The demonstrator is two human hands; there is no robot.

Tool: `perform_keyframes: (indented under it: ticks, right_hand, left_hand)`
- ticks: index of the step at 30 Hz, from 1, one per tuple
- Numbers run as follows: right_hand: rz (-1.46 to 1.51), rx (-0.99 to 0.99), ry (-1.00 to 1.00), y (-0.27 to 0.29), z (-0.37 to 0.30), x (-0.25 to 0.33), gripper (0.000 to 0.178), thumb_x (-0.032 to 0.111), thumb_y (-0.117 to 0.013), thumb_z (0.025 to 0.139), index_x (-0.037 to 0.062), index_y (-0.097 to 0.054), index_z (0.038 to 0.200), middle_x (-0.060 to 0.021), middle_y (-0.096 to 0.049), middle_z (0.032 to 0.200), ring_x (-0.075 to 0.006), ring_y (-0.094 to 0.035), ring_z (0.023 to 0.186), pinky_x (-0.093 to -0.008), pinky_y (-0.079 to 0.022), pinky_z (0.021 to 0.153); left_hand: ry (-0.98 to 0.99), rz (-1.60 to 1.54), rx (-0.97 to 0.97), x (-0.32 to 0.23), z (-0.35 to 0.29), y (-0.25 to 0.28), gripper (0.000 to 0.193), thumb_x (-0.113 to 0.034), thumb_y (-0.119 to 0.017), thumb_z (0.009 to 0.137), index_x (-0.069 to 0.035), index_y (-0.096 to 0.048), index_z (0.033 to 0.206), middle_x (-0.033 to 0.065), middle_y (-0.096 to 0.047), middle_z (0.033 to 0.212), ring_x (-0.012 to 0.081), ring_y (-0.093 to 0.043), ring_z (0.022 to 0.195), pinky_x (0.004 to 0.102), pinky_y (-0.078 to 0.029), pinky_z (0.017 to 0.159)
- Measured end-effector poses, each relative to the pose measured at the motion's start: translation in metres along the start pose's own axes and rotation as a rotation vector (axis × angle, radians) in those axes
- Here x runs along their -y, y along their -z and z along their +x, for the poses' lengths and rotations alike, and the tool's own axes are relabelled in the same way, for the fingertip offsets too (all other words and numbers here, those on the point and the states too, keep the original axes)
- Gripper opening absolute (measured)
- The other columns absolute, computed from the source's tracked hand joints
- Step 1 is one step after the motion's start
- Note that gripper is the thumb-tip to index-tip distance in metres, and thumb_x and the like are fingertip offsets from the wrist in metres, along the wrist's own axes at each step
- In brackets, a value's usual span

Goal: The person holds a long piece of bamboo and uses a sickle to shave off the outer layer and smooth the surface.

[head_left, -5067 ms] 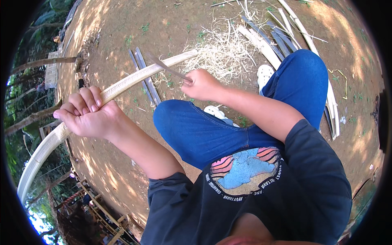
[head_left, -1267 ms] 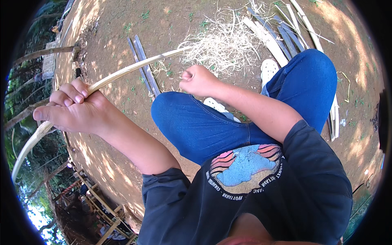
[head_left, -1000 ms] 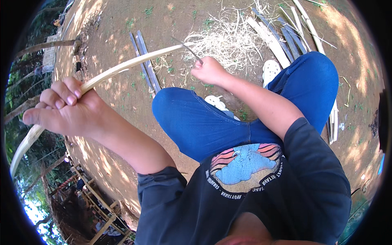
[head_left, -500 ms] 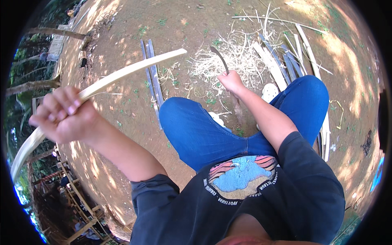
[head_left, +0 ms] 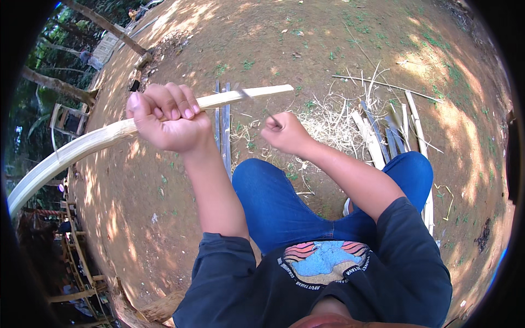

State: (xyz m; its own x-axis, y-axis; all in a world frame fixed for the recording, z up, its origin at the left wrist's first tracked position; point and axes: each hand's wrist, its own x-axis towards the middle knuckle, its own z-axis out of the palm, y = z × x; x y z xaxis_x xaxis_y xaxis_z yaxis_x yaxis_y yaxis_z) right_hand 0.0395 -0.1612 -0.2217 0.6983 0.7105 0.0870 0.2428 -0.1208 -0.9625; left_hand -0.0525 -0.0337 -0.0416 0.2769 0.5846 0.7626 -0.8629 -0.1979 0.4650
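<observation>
My left hand [head_left: 172, 120] is closed in a fist around a long pale strip of split wood or bamboo [head_left: 93, 146]. The strip stretches from the left rim to a blunt end right of the fist. My right hand [head_left: 289, 134] is wrapped round the handle of a knife [head_left: 272, 117] with a thin dark blade, partly smeared by motion. Its blade points up and left, and the tip overlaps the strip a short way from the free end. Whether the blade touches the strip I cannot tell.
Pale curled shavings [head_left: 328, 128] lie in a heap on the dirt ground beyond my knees. Right of them are pale strips [head_left: 369, 141] and dark ones [head_left: 395, 139]. Two dark strips [head_left: 226, 134] lie by my left knee. Wooden poles [head_left: 106, 27] stand at far left.
My left hand has moved right and inward with the strip. My right hand has risen and come left, bringing the knife from over the shavings up to the strip.
</observation>
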Motion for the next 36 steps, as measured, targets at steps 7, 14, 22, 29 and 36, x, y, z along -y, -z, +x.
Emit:
perform_keyframes:
  ticks: [7, 14, 22, 29, 36]
  right_hand:
    - [0.096, 0.011, -0.170, -0.002, -0.006, -0.036, 0.035, 0.013, -0.061, 0.080, 0.0104, -0.038, 0.055, 0.0023, -0.041, 0.052, -0.0084, -0.038, 0.050, -0.0322, -0.033, 0.048]
    - [0.015, -0.017, -0.216, -0.003, 0.003, -0.050, 0.032, 0.014, -0.062, 0.080, 0.0110, -0.041, 0.056, 0.0008, -0.046, 0.053, -0.0100, -0.042, 0.051, -0.0327, -0.035, 0.049]
    - [-0.013, 0.029, -0.102, -0.017, -0.007, -0.040, 0.033, 0.017, -0.065, 0.080, 0.0070, -0.042, 0.058, -0.0009, -0.044, 0.052, -0.0109, -0.040, 0.050, -0.0333, -0.035, 0.049]
    - [-0.076, -0.116, -0.526, 0.003, -0.019, -0.159, 0.027, 0.016, -0.064, 0.080, 0.0089, -0.051, 0.058, -0.0023, -0.052, 0.052, -0.0147, -0.052, 0.045, -0.0335, -0.042, 0.044]
    - [0.039, -0.139, -0.732, 0.020, -0.050, -0.236, 0.017, 0.018, -0.064, 0.087, 0.0055, -0.053, 0.084, -0.0040, -0.051, 0.060, -0.0159, -0.056, 0.046, -0.0340, -0.047, 0.042]
  left_hand:
    - [-0.020, 0.001, 0.057, -0.024, -0.007, 0.005, 0.041, -0.025, -0.039, 0.103, -0.016, -0.030, 0.064, -0.0027, -0.029, 0.049, 0.0078, -0.026, 0.035, 0.0225, -0.026, 0.031]
    - [0.007, -0.068, -0.005, -0.032, -0.005, 0.000, 0.039, -0.023, -0.041, 0.103, -0.016, -0.031, 0.066, -0.0020, -0.030, 0.050, 0.0072, -0.027, 0.036, 0.0225, -0.027, 0.030]
    - [0.017, 0.004, -0.038, -0.016, -0.007, 0.008, 0.036, -0.023, -0.040, 0.103, -0.016, -0.032, 0.069, -0.0023, -0.029, 0.050, 0.0065, -0.026, 0.036, 0.0224, -0.025, 0.031]
    - [0.056, -0.052, -0.032, -0.053, 0.003, -0.001, 0.038, -0.025, -0.041, 0.103, -0.017, -0.032, 0.067, -0.0026, -0.030, 0.050, 0.0068, -0.026, 0.035, 0.0218, -0.026, 0.030]
    - [0.122, -0.062, -0.067, -0.008, -0.007, 0.037, 0.033, -0.021, -0.038, 0.101, -0.014, -0.031, 0.070, 0.0006, -0.031, 0.051, 0.0113, -0.033, 0.039, 0.0267, -0.034, 0.035]
